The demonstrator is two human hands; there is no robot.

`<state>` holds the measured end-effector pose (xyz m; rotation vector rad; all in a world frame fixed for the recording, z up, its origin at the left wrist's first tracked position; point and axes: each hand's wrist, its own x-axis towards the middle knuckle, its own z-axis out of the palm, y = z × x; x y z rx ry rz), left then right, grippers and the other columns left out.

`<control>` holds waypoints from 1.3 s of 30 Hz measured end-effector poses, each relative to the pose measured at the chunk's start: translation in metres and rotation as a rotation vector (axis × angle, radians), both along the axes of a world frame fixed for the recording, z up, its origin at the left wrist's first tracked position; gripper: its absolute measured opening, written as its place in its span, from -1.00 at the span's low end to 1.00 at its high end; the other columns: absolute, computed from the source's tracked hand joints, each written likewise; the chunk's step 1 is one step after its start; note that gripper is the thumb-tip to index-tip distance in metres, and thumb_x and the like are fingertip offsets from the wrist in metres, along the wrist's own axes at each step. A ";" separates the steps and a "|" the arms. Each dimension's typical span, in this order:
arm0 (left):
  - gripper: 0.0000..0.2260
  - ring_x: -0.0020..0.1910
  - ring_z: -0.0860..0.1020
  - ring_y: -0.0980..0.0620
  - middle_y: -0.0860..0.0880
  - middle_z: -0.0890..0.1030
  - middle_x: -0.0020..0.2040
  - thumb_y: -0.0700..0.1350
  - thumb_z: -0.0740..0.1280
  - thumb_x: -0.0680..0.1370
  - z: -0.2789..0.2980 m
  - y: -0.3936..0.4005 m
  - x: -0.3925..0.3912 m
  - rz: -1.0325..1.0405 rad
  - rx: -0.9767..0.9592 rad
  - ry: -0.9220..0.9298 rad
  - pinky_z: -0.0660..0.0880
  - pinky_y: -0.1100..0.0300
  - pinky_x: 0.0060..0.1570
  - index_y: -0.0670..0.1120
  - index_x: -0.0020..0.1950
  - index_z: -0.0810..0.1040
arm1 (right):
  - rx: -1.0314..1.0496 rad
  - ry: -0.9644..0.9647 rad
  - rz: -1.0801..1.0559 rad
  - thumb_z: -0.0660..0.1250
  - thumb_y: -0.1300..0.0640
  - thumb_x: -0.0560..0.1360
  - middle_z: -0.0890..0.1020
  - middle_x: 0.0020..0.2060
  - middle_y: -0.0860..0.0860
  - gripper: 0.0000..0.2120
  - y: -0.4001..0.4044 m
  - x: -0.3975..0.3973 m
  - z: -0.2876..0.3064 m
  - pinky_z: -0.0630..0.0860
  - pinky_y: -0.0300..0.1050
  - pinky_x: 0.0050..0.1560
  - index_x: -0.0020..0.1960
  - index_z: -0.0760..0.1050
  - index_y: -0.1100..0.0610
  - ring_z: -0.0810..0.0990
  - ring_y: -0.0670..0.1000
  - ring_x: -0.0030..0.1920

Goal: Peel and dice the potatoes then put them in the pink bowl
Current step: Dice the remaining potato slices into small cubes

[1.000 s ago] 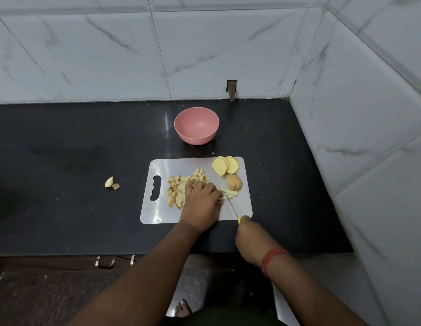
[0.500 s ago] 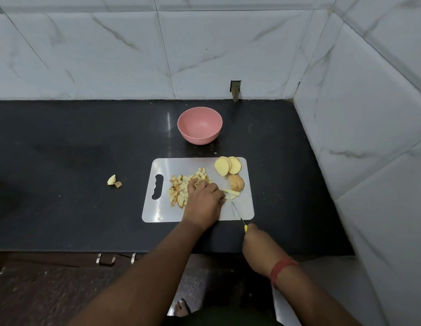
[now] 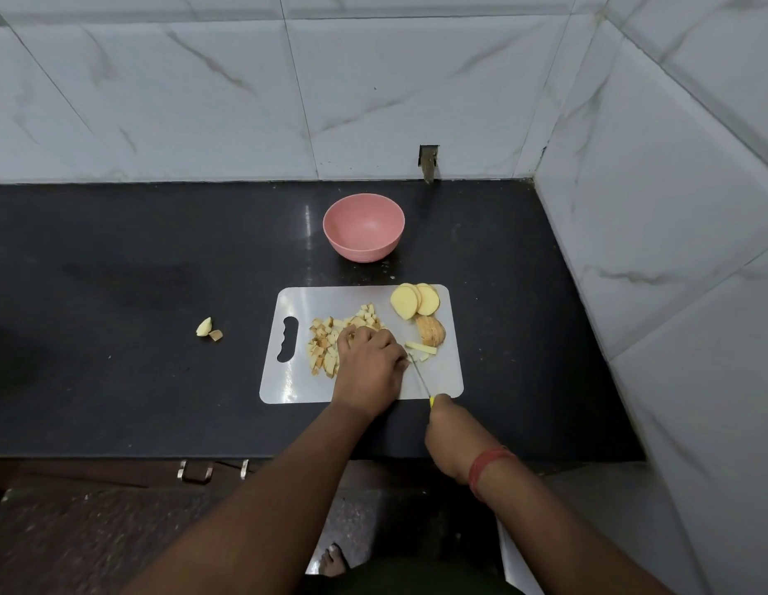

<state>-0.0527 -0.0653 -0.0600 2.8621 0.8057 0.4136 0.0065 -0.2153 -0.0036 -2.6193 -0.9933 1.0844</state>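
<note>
A white cutting board (image 3: 296,386) lies on the black counter. On it are a heap of diced potato (image 3: 326,341), round potato slices (image 3: 414,299), a skin-on end piece (image 3: 431,330) and a few potato strips (image 3: 422,350). My left hand (image 3: 369,365) sits curled on the board, fingertips holding down potato at the strips' left end. My right hand (image 3: 453,435) grips a yellow-handled knife (image 3: 421,377) whose blade points up to my left fingertips. The empty pink bowl (image 3: 363,227) stands behind the board.
Two potato scraps (image 3: 208,329) lie on the counter left of the board. Tiled walls close the back and the right side. The counter's front edge runs just below the board, with a drawer handle (image 3: 212,468) under it.
My right hand and the knife slid back toward me, then forward again along the strips. My left hand stayed in place on the board.
</note>
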 end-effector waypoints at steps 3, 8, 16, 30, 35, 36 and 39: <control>-0.88 0.00 0.47 -0.04 0.08 0.57 -0.10 0.02 0.39 0.55 0.000 0.001 0.001 0.005 -0.001 0.006 0.24 -0.13 0.35 0.01 -0.10 0.67 | -0.001 0.026 0.023 0.08 0.24 0.59 0.53 0.04 0.17 -0.81 -0.012 -0.001 0.002 0.23 -0.26 -0.35 0.20 0.29 0.17 0.49 0.11 -0.05; -0.90 0.00 0.47 -0.06 0.08 0.58 -0.08 0.02 0.42 0.53 -0.002 0.002 -0.001 0.013 -0.013 -0.015 0.23 -0.13 0.33 0.02 -0.06 0.68 | 0.022 -0.057 0.013 0.08 0.28 0.58 0.48 -0.17 0.08 -0.91 -0.020 -0.002 0.004 0.15 -0.25 -0.45 0.07 0.26 0.17 0.52 0.10 -0.14; -0.90 0.04 0.46 -0.05 0.08 0.57 -0.06 0.01 0.44 0.52 0.002 0.002 -0.003 0.035 -0.063 -0.028 0.20 -0.11 0.35 0.00 -0.08 0.67 | 0.019 -0.034 0.015 0.11 0.28 0.55 0.50 -0.08 0.15 -0.79 0.003 -0.001 0.013 0.34 -0.11 -0.23 0.19 0.28 0.24 0.46 0.08 -0.18; -0.93 0.03 0.45 -0.06 0.03 0.52 -0.04 -0.14 0.32 0.50 0.000 0.002 -0.005 0.030 -0.049 -0.041 0.20 -0.13 0.43 -0.03 -0.04 0.56 | -0.014 0.025 0.047 0.07 0.22 0.61 0.50 -0.05 0.11 -0.76 -0.019 0.007 0.011 0.25 -0.26 -0.35 0.23 0.35 0.24 0.40 0.03 -0.24; -0.81 0.05 0.47 -0.12 -0.06 0.54 0.02 -0.21 0.28 0.48 0.002 -0.004 -0.001 -0.070 0.054 -0.059 0.27 -0.23 0.39 -0.08 0.06 0.56 | 0.133 -0.020 -0.132 0.08 0.13 0.64 0.54 -0.15 0.10 -0.87 -0.018 0.020 0.027 0.45 -0.11 -0.26 0.03 0.34 0.17 0.55 0.06 -0.20; -0.84 0.05 0.47 -0.12 -0.06 0.54 0.02 -0.19 0.28 0.50 0.003 -0.006 0.002 -0.119 0.096 -0.044 0.27 -0.25 0.39 -0.08 0.06 0.57 | 0.168 -0.024 -0.159 0.08 0.12 0.64 0.55 -0.13 0.11 -0.86 -0.018 0.021 0.030 0.45 -0.10 -0.24 0.05 0.35 0.17 0.56 0.08 -0.17; -0.84 0.03 0.49 -0.13 -0.04 0.54 -0.01 -0.09 0.22 0.57 0.006 -0.009 0.010 -0.236 0.182 0.029 0.25 -0.29 0.40 -0.06 0.00 0.59 | 0.244 -0.034 -0.203 0.06 0.10 0.65 0.53 -0.17 0.08 -0.85 -0.017 0.024 0.035 0.39 -0.12 -0.32 0.03 0.34 0.15 0.52 0.04 -0.23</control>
